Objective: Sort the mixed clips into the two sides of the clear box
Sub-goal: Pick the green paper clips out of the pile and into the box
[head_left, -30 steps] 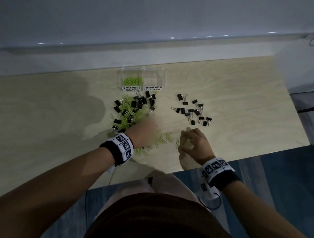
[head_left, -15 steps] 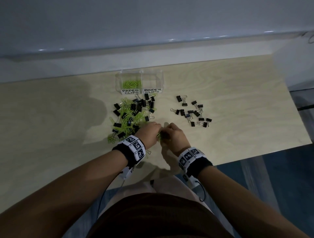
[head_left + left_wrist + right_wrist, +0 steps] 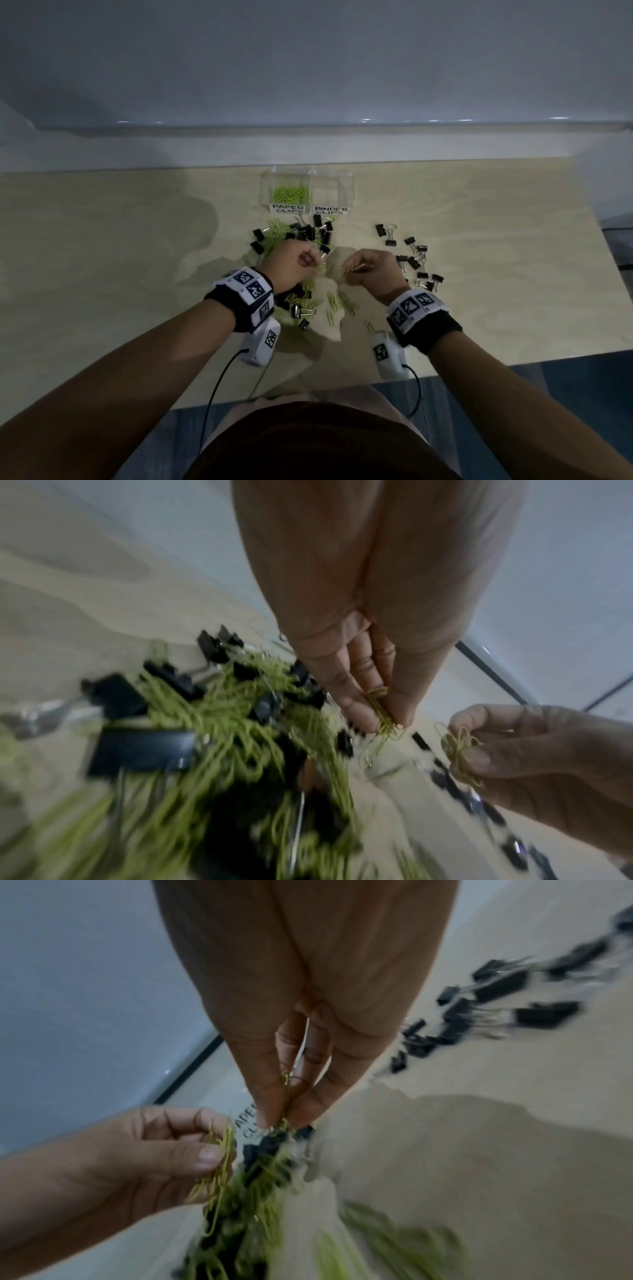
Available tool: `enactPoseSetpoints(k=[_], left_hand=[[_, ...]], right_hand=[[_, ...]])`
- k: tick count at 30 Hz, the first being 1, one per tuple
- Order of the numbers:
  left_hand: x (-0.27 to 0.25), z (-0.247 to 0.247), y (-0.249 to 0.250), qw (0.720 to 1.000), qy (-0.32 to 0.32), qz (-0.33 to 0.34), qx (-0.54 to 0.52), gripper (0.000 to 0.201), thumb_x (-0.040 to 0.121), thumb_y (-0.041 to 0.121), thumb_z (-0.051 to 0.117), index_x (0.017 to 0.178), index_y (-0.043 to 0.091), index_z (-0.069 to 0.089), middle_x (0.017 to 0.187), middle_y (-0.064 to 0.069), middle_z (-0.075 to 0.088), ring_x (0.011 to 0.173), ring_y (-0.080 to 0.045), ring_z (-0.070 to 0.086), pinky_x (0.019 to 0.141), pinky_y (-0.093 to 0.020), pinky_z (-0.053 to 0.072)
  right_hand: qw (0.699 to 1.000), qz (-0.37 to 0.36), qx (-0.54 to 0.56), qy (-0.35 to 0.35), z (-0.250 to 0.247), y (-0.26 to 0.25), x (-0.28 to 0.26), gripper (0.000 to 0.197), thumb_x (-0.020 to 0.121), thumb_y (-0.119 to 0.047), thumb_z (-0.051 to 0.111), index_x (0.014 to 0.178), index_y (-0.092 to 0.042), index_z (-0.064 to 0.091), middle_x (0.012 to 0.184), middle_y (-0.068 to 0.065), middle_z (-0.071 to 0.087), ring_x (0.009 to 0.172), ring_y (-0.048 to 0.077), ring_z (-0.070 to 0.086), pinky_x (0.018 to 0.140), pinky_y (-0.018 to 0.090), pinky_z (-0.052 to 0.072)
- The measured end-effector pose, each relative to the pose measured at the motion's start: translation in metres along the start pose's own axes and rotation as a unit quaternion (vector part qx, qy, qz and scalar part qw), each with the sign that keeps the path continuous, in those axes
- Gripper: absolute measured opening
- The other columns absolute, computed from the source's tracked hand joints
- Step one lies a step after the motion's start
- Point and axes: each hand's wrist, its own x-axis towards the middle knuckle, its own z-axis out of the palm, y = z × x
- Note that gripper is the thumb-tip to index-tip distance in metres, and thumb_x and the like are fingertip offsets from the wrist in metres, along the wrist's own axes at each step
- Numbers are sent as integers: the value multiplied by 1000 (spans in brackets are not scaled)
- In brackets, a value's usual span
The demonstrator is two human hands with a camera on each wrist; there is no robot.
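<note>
On the pale wooden table (image 3: 137,274), the person's left hand (image 3: 291,263) and right hand (image 3: 373,270) are raised just above the surface, close together but apart. The left hand pinches a small bunch of green wire paper clips (image 3: 385,718) between thumb and fingertips (image 3: 356,712), the other fingers curled in. The right hand pinches its own small bunch of green paper clips (image 3: 459,750) between thumb and forefinger, likewise curled tight around them.

The clear plastic two-sided box (image 3: 346,192) stands at 12 o'clock from the hands, near the far edge of the table. Its left side, labelled "PAPER CLIPS", holds a heap of green paper clips (image 3: 291,194); what lies in the right side, labelled "BINDER CLIPS", cannot be made out.

Just in front of the box, at 11 o'clock from the left hand and partly hidden beneath it, lies the mixed pile of green paper clips and black binder clips (image 3: 301,233). A separate scatter of black binder clips with silver wire handles (image 3: 411,260) lies at 2 o'clock from the right hand. A few loose green paper clips (image 3: 337,303) rest on the table at 6 o'clock, between the two wrists.

Each wrist wears a black band with black-and-white square markers (image 3: 414,305) and a small white camera unit (image 3: 260,342) with a black cable.
</note>
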Motion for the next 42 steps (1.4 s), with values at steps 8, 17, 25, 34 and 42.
enactPoseSetpoints(k=[8,17,25,34,42], left_hand=[[45,-84,9,974,215,-9,-67,11,79,7,71,89,7,69,84,0,69,70,-5,62,61,-9,46],[80,-83,17,966,206,5,159,21,82,-1,60,99,8,67,105,-10,68,97,-25,62,85,-31,48],[2,-5,11,969,-28,103,221,24,89,14,57,113,15,61,115,0,57,104,-17,55,88,-25,43],[-13,64,2,909,-178,171,337,61,76,19,73,131,11,46,127,-1,42,119,-19,36,102,-33,38],[-12,58,-7,955,-95,75,272,13,86,15,63,98,9,62,103,-4,57,96,-20,55,82,-28,42]], right_hand=[[988,-133,-56,54,19,-104,76,18,69,3,74,74,-12,65,78,2,69,73,17,68,66,27,57],[916,-209,-339,50,46,-117,106,25,75,1,63,95,-12,68,93,8,67,82,22,62,77,36,55],[944,-81,-315,-59,-11,-6,-6,14,78,-16,70,91,-17,64,88,-5,60,76,9,58,75,32,56],[947,-99,-304,-14,-8,76,-60,52,62,-10,81,110,-6,62,97,14,54,76,31,57,67,44,54],[946,-161,-280,21,29,40,-32,28,66,-1,70,92,-11,70,87,13,57,69,28,58,64,32,50]])
